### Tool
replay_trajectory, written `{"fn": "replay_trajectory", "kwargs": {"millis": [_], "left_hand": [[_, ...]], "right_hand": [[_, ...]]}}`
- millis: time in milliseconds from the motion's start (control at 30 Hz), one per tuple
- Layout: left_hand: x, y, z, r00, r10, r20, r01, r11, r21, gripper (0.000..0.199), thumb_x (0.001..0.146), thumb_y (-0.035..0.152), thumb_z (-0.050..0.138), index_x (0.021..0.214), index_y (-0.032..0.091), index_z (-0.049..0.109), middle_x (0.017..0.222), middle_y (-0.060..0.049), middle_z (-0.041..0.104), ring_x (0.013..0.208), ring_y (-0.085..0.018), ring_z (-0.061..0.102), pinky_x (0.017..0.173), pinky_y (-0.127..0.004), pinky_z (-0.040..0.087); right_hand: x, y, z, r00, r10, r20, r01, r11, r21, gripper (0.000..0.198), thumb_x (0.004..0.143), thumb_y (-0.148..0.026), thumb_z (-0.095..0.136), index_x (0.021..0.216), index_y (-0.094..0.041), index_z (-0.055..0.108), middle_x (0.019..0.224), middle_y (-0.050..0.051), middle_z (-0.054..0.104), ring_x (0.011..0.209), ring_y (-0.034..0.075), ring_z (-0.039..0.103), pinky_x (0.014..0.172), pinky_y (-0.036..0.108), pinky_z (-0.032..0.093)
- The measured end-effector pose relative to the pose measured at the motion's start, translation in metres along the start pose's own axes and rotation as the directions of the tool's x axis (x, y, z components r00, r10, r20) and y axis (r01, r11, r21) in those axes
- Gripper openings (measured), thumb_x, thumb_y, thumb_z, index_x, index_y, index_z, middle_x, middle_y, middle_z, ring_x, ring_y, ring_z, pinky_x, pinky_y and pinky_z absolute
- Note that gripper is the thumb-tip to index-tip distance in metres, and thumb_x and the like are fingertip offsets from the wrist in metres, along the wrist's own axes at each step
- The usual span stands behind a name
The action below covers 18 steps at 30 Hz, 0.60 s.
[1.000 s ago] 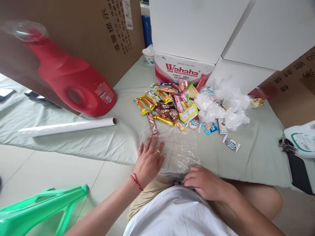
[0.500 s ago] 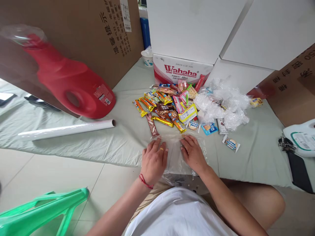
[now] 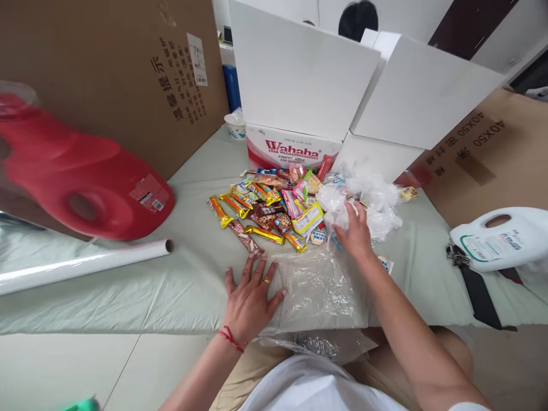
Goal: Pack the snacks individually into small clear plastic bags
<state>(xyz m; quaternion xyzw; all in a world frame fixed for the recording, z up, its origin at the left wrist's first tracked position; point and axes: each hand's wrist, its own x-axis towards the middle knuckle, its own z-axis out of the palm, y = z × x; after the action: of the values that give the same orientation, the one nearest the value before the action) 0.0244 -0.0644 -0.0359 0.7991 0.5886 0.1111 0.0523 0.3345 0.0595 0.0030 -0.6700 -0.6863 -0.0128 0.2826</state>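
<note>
A clear plastic sheet or bag (image 3: 321, 291) lies flat at the table's front edge, part of it hanging over. My left hand (image 3: 253, 297) rests palm down at its left side, fingers spread, just below a brown-wrapped bar (image 3: 247, 238). My right hand (image 3: 357, 233) is over the near side of a heap of crumpled clear plastic (image 3: 383, 200). Its fingers are apart and touch or nearly touch the heap; I cannot tell which. To the left of the heap is a pile of wrapped snacks (image 3: 270, 210), with a yellow-edged packet (image 3: 309, 220) among them.
A red jug (image 3: 107, 188) and a white roll (image 3: 94, 264) are on the left. Behind stand a Wahaha carton (image 3: 295, 149), white boxes (image 3: 299, 74) and a paper cup (image 3: 235, 125). A white bottle (image 3: 496, 240) and a dark phone-like object (image 3: 482, 297) lie right.
My right hand has left the plastic sheet and moved up and right to the crumpled plastic. My left hand has spread its fingers at the sheet's left side. The camera view has shifted.
</note>
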Motion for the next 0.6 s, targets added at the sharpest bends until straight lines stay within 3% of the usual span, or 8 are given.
{"fn": "replay_trajectory", "kwargs": {"millis": [67,133,233,367,433,533,600], "left_hand": [[0.001,-0.001,0.001,1.000,-0.006,0.011,0.006,1.000,0.003,0.062,0.101,0.053,0.050,0.156,0.026,0.050,0.169,-0.013,0.037,0.159,-0.040,0.025,0.122,-0.080,0.011],[0.002,-0.001,0.003,1.000,-0.015,0.019,0.015,1.000,0.005,0.062,0.101,0.052,0.048,0.157,0.025,0.048,0.169,-0.013,0.036,0.159,-0.040,0.026,0.122,-0.080,0.011],[0.002,-0.001,0.003,1.000,-0.017,0.018,0.017,1.000,0.002,0.062,0.102,0.051,0.047,0.158,0.024,0.047,0.169,-0.014,0.036,0.159,-0.040,0.026,0.121,-0.081,0.012],[0.002,0.000,0.002,1.000,-0.022,-0.001,0.022,1.000,-0.007,0.059,0.104,0.050,0.044,0.158,0.025,0.047,0.169,-0.014,0.037,0.158,-0.039,0.029,0.120,-0.082,0.016],[0.002,0.000,0.002,0.999,-0.035,-0.013,0.035,0.999,-0.010,0.059,0.104,0.050,0.043,0.158,0.026,0.047,0.168,-0.014,0.038,0.157,-0.040,0.031,0.120,-0.082,0.017],[0.003,0.001,0.002,0.999,-0.045,-0.023,0.045,0.999,-0.010,0.061,0.102,0.052,0.048,0.157,0.027,0.048,0.168,-0.013,0.038,0.157,-0.041,0.031,0.120,-0.082,0.016],[0.004,0.002,0.002,0.999,-0.047,-0.014,0.047,0.999,-0.004,0.062,0.100,0.051,0.051,0.157,0.028,0.049,0.169,-0.013,0.037,0.158,-0.041,0.030,0.120,-0.081,0.014]], "right_hand": [[0.025,0.012,0.004,0.988,-0.038,0.151,0.053,0.994,-0.094,0.075,0.086,-0.029,0.073,0.156,-0.024,0.048,0.170,0.014,0.029,0.148,0.033,0.046,0.114,0.046,0.049],[0.046,0.026,0.009,0.968,-0.047,0.248,0.082,0.988,-0.133,0.064,0.088,-0.023,0.068,0.150,-0.024,0.056,0.167,0.013,0.038,0.145,0.031,0.049,0.116,0.045,0.046],[0.067,0.050,0.013,0.979,-0.023,0.202,0.050,0.990,-0.129,0.055,0.088,-0.016,0.061,0.143,-0.020,0.063,0.155,0.015,0.053,0.138,0.031,0.055,0.118,0.046,0.043],[0.076,0.076,0.010,0.980,-0.035,0.196,0.050,0.996,-0.071,0.059,0.084,-0.015,0.062,0.143,-0.012,0.062,0.150,0.021,0.056,0.137,0.033,0.056,0.119,0.052,0.042],[0.076,0.083,-0.002,0.970,-0.033,0.241,0.043,0.998,-0.038,0.069,0.079,-0.012,0.064,0.148,-0.012,0.058,0.153,0.021,0.053,0.133,0.033,0.059,0.117,0.050,0.045],[0.072,0.079,-0.029,0.947,0.033,0.320,-0.016,0.998,-0.056,0.086,0.072,-0.006,0.064,0.156,-0.013,0.049,0.163,0.024,0.040,0.120,0.033,0.066,0.106,0.049,0.054],[0.068,0.060,-0.044,0.965,0.028,0.261,0.003,0.993,-0.120,0.079,0.076,-0.007,0.064,0.153,-0.012,0.053,0.164,0.025,0.038,0.122,0.037,0.064,0.106,0.052,0.053]]}}
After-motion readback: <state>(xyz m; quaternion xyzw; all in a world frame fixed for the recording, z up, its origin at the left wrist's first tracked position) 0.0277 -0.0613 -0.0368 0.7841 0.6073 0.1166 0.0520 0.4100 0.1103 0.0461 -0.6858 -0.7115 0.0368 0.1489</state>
